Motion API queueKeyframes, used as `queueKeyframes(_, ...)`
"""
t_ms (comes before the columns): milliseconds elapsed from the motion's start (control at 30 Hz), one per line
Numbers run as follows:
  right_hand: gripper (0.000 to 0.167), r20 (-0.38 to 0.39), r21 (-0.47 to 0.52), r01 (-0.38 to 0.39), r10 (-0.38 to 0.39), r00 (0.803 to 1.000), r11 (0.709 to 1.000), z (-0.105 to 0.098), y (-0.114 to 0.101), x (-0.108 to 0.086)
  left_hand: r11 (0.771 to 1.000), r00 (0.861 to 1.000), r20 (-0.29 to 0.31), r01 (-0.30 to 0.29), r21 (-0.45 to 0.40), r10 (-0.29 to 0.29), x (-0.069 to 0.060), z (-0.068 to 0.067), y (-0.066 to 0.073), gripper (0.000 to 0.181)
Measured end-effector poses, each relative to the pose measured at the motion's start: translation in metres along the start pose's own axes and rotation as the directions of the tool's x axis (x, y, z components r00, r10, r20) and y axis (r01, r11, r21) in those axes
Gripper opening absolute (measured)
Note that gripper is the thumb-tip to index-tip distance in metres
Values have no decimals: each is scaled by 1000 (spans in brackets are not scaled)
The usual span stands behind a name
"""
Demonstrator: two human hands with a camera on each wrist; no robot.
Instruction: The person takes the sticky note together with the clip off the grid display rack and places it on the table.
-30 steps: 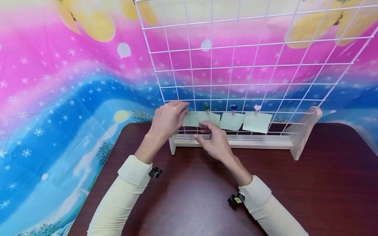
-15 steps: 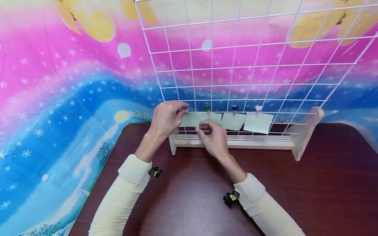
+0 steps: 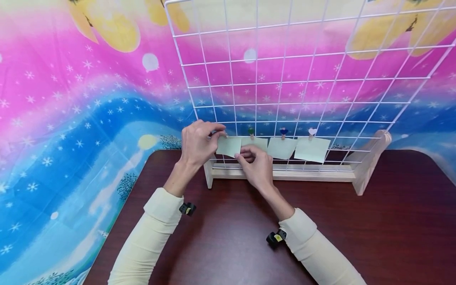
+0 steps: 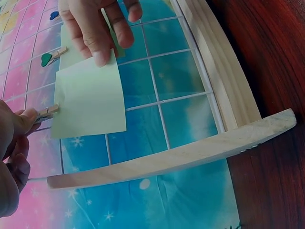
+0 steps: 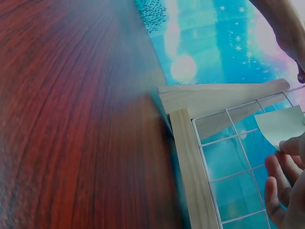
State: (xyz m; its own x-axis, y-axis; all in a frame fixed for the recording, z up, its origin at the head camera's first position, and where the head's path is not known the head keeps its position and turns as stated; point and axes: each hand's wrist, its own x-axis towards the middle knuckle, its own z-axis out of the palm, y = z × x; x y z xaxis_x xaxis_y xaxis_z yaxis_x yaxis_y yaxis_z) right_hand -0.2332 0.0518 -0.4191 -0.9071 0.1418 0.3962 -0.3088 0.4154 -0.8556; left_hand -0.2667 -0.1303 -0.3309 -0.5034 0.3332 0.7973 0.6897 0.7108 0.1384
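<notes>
"Pale green paper, one square note (image 4: 88, 102) — low on the wire grid (image 3: 232, 84), by its left edge, above the wooden stand (image 3: 310, 175). Who has it?"

"Both hands, in effect. Left hand (image 3: 197, 142): thumb and fingers pinch a wooden clip (image 4: 47, 113) at the note's top edge. Right hand (image 3: 258, 164): thumb and fingers pinch its lower right corner."

"Does the clip bite the wire too?"

"Cannot tell."

"Handling?"

"Next to no weight, I judge. Thin, limp; the right wrist view shows one edge bowing. Probably not slippery, but likely to crease under a hard squeeze, or tear if tugged against the clip."

"Best hold?"

"A bottom corner, lightly, flat between thumb and fingertip. Clip by its tail ends — stiff and springy, at a guess, and liable to twist."

"Neighbours?"

"Three more notes (image 3: 281, 148) in a row toward the grid's right edge, under heart-topped clips (image 3: 284, 132). Nearest one sits just beside, so elbow room looks tight."
</notes>
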Motion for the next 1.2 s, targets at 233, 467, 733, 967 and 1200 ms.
queueKeyframes(233,13,74,59,-31,27,997,998,-6,-3,-1,1000,999,-35,0,-19,0,0,-6,2,10)
queueKeyframes(467,15,179,80,-72,57,982,994,-17,-9,-8,997,999,-20,37,-63,-39,-4,-15,8,12)
queueKeyframes(733,14,253,106,-119,89,963,987,-33,-11,-21,985,993,25,122,-124,-119,-15,-25,13,16)
queueKeyframes(967,14,293,95,-156,122,948,983,-49,-9,-34,960,984,35,176,-218,-172,-29,-30,16,15)
queueKeyframes(1200,19,325,80,-160,126,937,984,-67,-5,-45,916,968,55,250,-314,-245,-44,-33,24,15)
